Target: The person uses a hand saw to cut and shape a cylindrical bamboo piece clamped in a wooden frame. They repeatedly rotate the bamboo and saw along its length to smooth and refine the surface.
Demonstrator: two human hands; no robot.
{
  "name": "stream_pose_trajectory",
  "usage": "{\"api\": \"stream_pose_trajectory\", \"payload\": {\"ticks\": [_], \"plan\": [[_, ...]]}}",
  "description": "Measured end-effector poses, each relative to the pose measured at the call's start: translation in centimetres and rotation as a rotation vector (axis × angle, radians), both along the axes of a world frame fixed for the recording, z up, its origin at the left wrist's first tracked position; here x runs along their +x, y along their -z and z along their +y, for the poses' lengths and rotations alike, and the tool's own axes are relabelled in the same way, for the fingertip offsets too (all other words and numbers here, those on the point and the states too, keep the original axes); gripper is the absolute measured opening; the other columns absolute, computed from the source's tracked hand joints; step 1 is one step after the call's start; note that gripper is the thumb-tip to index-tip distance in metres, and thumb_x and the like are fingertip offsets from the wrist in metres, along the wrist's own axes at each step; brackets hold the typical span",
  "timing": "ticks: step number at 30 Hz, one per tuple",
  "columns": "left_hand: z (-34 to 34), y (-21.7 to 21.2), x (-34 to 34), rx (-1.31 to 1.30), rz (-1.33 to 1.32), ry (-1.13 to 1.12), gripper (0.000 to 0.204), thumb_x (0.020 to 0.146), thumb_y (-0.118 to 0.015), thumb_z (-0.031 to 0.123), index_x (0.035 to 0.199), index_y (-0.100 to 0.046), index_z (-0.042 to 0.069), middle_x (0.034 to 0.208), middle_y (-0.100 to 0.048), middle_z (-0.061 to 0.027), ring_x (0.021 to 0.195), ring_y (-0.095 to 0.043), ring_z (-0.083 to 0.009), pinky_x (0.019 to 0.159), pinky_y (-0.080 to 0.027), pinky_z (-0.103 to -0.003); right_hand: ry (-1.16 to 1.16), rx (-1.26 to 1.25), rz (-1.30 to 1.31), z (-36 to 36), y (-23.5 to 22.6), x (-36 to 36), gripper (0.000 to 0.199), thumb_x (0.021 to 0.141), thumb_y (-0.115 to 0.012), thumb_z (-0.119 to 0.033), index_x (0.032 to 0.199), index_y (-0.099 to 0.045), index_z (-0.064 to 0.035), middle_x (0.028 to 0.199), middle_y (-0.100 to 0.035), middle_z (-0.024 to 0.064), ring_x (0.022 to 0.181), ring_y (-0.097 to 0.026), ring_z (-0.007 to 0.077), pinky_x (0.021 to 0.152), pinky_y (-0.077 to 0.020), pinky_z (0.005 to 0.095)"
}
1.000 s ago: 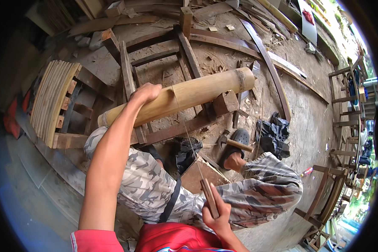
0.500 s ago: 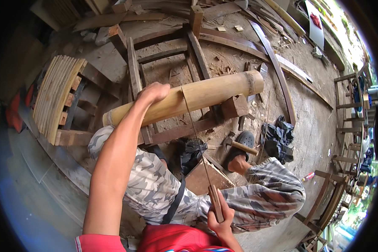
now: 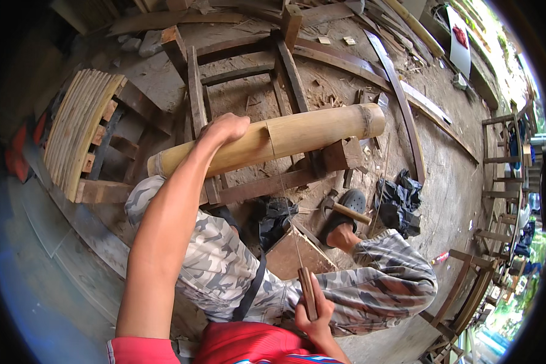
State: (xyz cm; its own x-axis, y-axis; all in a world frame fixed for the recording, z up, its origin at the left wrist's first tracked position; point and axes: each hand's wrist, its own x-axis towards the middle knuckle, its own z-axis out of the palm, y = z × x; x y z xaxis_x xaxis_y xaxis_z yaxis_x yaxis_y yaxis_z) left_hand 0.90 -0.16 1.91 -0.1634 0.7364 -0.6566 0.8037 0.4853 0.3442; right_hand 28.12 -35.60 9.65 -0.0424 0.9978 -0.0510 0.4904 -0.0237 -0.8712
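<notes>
A thick bamboo pole lies slantwise across a dark wooden frame, its left end by my raised knee. My left hand is closed over the top of the pole, left of its middle. My right hand, low in front of my lap, is wrapped round the wooden handle of a handsaw. The saw's thin blade, seen nearly edge-on, runs up to the pole. At that spot a narrow cut line crosses the bamboo, right of my left hand. How deep it goes cannot be seen.
A hammer rests by my shoe, between black plastic bags. A wooden block sits against the pole. A slatted wooden piece stands at left. Long boards lie behind, and wooden frames stand at right.
The saw handle has shifted very slightly left, and the blade looks fainter against the background. My left hand keeps its place on the bamboo pole. The whole view has moved a little.
</notes>
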Motion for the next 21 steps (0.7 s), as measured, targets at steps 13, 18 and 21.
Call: {"api": "stream_pose_trajectory", "payload": {"ticks": [13,18,21], "plan": [[0.1,1.4,-0.6,0.036,0.056,0.09,0.055,0.096,-0.043,0.036,0.122,-0.066,-0.008,0.133,-0.06,-0.0317,0.129,-0.056,-0.0439,0.106,-0.043,-0.046,0.004,0.089,0.068,6.6,1.9,-3.5,0.069,0.08,-0.059,0.003,0.148,-0.048,-0.001,0.122,-0.07,0.0233,0.083,-0.076,0.0272,0.071,-0.0566,0.0307],[0.4,0.4,0.7,-0.005,-0.009,0.084,0.057,0.093,-0.046,0.035,0.124,-0.064,-0.009,0.14,-0.055,-0.0304,0.132,-0.054,-0.042,0.11,-0.04,-0.047,0.027,-0.057,0.066,1.7,-1.8,-0.9,0.075,0.075,-0.055,0.005,0.149,-0.047,-0.0001,0.126,-0.069,0.0207,0.078,-0.075,0.0209,0.069,-0.0555,0.028],[1.0,1.4,-0.6,0.01,-0.006,0.267,0.055,0.097,-0.042,0.037,0.122,-0.066,-0.007,0.133,-0.062,-0.0285,0.124,-0.06,-0.0415,0.101,-0.045,-0.046,0.075,0.08,0.192,14.7,2.9,-6.8,0.064,0.083,-0.061,-0.003,0.147,-0.05,-0.0063,0.088,-0.068,0.0276,0.075,-0.071,0.0381,0.068,-0.0539,0.0378]]}}
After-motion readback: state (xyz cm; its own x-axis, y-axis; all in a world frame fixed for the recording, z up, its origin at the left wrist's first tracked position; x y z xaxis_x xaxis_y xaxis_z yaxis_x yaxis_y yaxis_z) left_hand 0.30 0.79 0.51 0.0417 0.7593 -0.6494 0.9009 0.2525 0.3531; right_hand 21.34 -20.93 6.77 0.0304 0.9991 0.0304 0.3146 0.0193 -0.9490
